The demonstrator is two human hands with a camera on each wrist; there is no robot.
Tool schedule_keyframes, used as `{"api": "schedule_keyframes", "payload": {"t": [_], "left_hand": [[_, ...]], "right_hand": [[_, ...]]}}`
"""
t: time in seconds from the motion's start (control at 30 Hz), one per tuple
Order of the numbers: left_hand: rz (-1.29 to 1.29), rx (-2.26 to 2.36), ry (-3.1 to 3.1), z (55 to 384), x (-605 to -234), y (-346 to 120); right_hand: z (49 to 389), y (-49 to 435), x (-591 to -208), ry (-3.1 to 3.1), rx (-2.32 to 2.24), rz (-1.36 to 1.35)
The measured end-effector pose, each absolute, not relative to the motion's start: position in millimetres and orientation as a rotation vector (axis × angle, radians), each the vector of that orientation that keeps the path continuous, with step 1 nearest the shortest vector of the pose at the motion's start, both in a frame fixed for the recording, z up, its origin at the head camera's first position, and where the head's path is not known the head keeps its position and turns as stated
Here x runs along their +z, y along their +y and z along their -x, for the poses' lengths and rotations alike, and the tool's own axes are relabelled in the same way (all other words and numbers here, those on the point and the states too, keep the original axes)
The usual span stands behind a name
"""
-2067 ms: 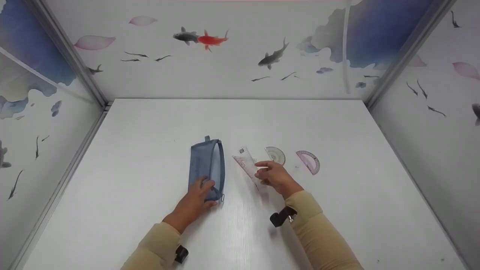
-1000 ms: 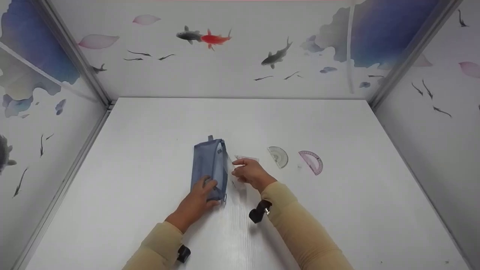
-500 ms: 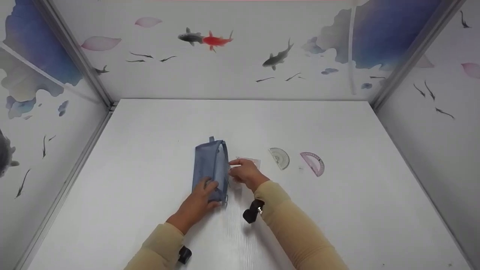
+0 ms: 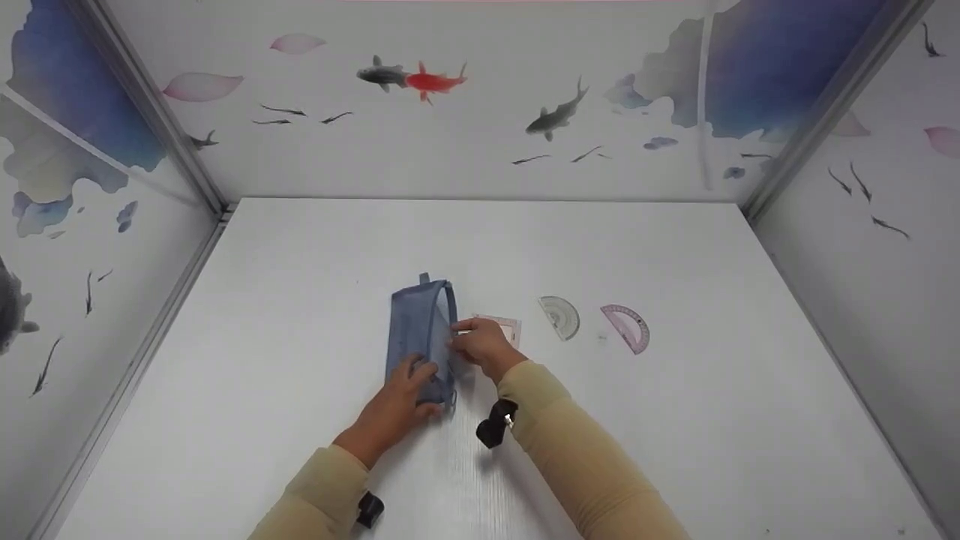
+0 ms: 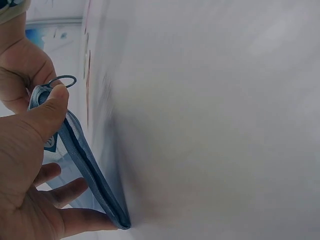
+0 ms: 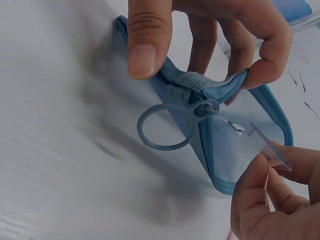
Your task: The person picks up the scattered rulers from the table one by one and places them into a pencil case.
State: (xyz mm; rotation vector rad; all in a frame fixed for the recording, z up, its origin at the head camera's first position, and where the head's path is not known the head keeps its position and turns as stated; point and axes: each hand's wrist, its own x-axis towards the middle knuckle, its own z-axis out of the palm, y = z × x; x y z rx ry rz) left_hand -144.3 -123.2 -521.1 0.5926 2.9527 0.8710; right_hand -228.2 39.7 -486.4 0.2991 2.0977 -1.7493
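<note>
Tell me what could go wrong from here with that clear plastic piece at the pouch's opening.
The clear plastic piece could snag on the zipper edge, being right at the opening. The pouch might shift if the left hand gripping it loosens. The right hand could nudge the pink-marked clear tool lying close by.

We hold both sleeved arms forward, the left arm (image 4: 311, 495) and right arm (image 4: 592, 465) slanting inward. Our left hand (image 4: 394, 397) grips, its thumb (image 5: 50, 111) set apart from the fingers (image 5: 70, 193). Our right hand (image 4: 484, 346), near it, pinches with thumb and fingers.
</note>
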Motion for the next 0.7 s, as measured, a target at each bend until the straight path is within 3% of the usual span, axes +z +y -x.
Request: {"api": "schedule_keyframes", "payload": {"t": [0.7], "left_hand": [[-0.643,0.822,2.999,143.1,-521.1,-123.8]], "right_hand": [[228.5,37.4,-484.5,2.044,-1.776,-0.270]]}}
